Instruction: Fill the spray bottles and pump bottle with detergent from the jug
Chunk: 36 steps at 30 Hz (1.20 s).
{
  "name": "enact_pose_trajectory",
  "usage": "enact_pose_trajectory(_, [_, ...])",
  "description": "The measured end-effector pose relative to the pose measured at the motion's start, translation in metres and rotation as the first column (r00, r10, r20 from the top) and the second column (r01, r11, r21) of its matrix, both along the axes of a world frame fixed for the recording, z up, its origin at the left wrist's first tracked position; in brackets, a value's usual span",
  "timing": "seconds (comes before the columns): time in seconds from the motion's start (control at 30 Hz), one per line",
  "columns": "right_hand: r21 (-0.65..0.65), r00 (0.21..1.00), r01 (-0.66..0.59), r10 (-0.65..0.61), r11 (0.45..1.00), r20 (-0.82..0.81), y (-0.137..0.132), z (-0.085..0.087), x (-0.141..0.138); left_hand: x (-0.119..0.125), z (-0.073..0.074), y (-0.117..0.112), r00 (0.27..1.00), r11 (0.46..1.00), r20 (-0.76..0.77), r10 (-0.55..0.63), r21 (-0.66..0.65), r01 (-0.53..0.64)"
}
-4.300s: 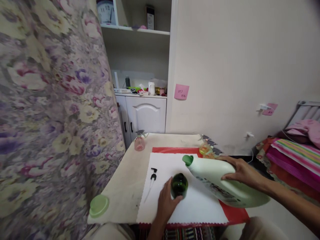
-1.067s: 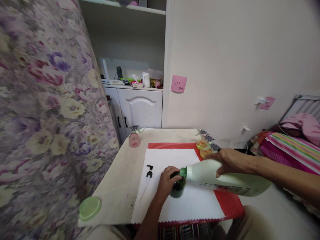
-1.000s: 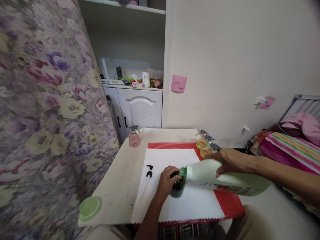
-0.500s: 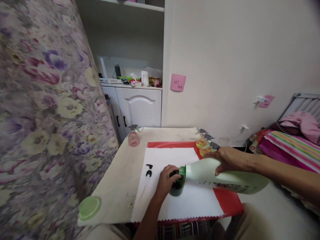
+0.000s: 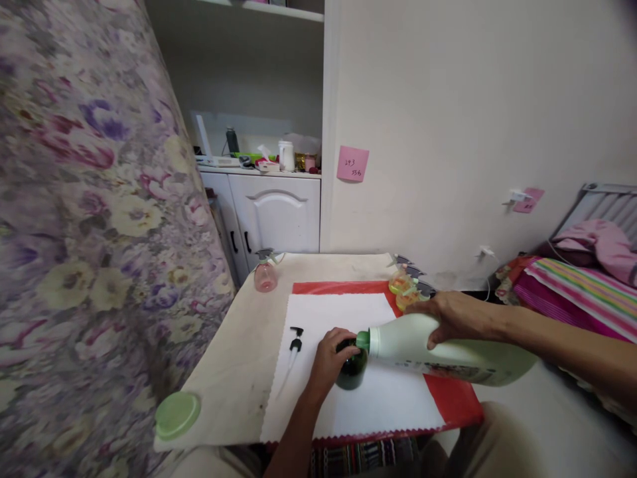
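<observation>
My left hand [image 5: 331,355] is closed round the top of a dark green bottle [image 5: 352,373] that stands on a white sheet [image 5: 393,398]. My right hand [image 5: 455,317] grips a large pale green detergent bottle [image 5: 408,338], tipped on its side. Its green spout [image 5: 363,340] points left and meets the dark bottle's mouth by my left fingers. Whether liquid is flowing I cannot tell. Left of my left hand, a black pump head [image 5: 296,338] with a thin tube lies on the sheet. A light green round cap [image 5: 178,415] rests at the table's near left corner.
A pink spray bottle [image 5: 265,275] stands at the table's far left. Several yellow-orange spray bottles [image 5: 408,297] stand near the far right corner. Red cloth [image 5: 450,401] lies under the white sheet. A floral curtain [image 5: 99,252] hangs on the left; a white wall [image 5: 428,133] rises behind.
Both hands and the two bottles keep practically the same pose. The whole view has shifted very slightly.
</observation>
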State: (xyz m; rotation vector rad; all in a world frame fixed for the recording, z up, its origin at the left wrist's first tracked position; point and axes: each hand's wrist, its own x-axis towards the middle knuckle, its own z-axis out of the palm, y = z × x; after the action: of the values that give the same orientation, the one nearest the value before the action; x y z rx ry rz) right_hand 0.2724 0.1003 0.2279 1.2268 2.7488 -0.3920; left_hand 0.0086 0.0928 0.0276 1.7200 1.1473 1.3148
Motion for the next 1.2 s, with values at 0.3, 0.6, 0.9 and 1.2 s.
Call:
enact_pose_trajectory(0.3, [0.023, 1.000, -0.020, 0.021, 1.000, -0.015, -0.0007, -0.0002, 0.0020, -0.0010, -0.0012, 0.0026, 1.000, 1.000, -0.001, -0.001, 0.003, 0.001])
enact_pose_trajectory(0.6, [0.029, 1.000, -0.002, 0.002, 1.000, 0.015, 0.0028, -0.0017, 0.0011, -0.0008, -0.0004, 0.0016, 1.000, 1.000, -0.016, -0.004, 0.013, 0.005])
enact_pose_trajectory(0.9, [-0.016, 1.000, 0.012, -0.012, 1.000, 0.004, -0.0018, 0.0052, -0.0021, -0.0010, 0.0008, 0.0025, 1.000, 1.000, -0.027, -0.010, 0.014, 0.010])
enact_pose_trajectory(1.2, [-0.008, 1.000, -0.007, 0.007, 1.000, -0.003, 0.0018, 0.0011, 0.0012, -0.0008, 0.0021, 0.0024, 1.000, 1.000, -0.023, -0.014, 0.008, 0.014])
